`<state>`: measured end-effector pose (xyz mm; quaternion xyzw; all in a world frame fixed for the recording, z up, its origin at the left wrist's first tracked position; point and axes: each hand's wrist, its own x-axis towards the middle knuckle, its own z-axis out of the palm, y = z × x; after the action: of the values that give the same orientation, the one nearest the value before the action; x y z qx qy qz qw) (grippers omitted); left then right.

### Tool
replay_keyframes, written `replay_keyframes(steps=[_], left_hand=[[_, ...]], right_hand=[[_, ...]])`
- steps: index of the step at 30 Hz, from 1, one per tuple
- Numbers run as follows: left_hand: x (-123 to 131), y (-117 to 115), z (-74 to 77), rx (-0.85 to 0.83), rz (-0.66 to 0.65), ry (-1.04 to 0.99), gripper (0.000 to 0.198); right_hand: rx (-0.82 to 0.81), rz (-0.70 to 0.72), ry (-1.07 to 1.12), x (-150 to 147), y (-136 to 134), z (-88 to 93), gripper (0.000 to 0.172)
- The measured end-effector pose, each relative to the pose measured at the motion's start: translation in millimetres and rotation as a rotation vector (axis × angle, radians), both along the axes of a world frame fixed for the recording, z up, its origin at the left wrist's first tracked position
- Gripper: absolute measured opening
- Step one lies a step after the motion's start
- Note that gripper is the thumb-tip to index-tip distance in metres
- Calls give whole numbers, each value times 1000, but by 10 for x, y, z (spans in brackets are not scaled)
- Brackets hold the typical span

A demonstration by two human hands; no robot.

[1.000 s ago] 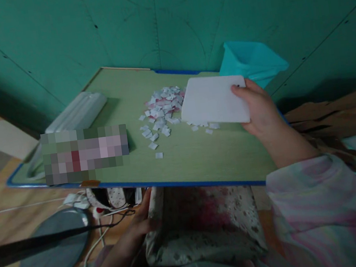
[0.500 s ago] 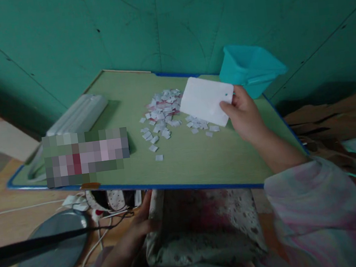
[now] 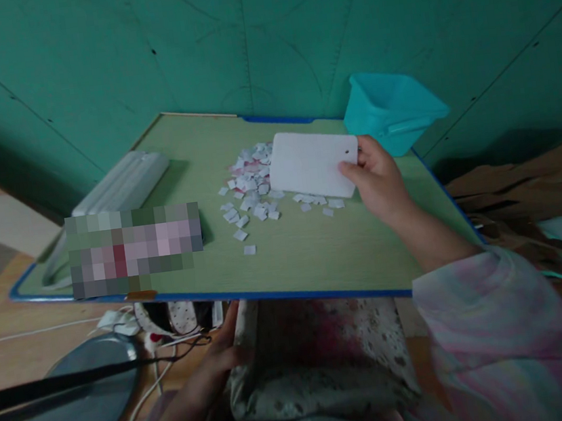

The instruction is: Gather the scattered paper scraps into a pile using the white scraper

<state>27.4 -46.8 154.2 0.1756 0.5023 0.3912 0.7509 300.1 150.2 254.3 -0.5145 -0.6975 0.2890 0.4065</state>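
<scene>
My right hand grips a flat white plastic card by its right end and holds it low over the green table. The card lies over the right side of a heap of small white paper squares, with pink ones among them. A few loose squares sit below the card. My left hand is under the table's front edge, fingers resting against a flowered cushion in my lap; its fingers look partly stretched.
A turquoise tub stands at the table's far right corner. A white long packet lies at the left, with a blurred-out patch in front of it. Below the table are white cables and a grey round lamp base.
My right hand has carried the white card leftwards and lower, from beside the heap to over its right side. The left hand has stayed put.
</scene>
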Motion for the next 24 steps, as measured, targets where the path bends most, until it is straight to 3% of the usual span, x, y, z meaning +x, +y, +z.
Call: replay_keyframes(steps=[4,10,17,21,24], left_hand=[[-1,-9,-22,-26,26,-13,102],[-42,-37,-215,109,41,73,98],[-43,0,-152,65,29,39,101],[-77,-8,-243,107,23,148,91],[-99,-22,-305,111,12,100,90]], right_hand=[[42,-2,15,-6,-17,-4,40],[-5,15,-25,1,-11,-41,41],[-45,47,24,7,-95,30,37],[-59,61,-2,37,-96,13,39],[3,-5,2,75,-70,30,36]])
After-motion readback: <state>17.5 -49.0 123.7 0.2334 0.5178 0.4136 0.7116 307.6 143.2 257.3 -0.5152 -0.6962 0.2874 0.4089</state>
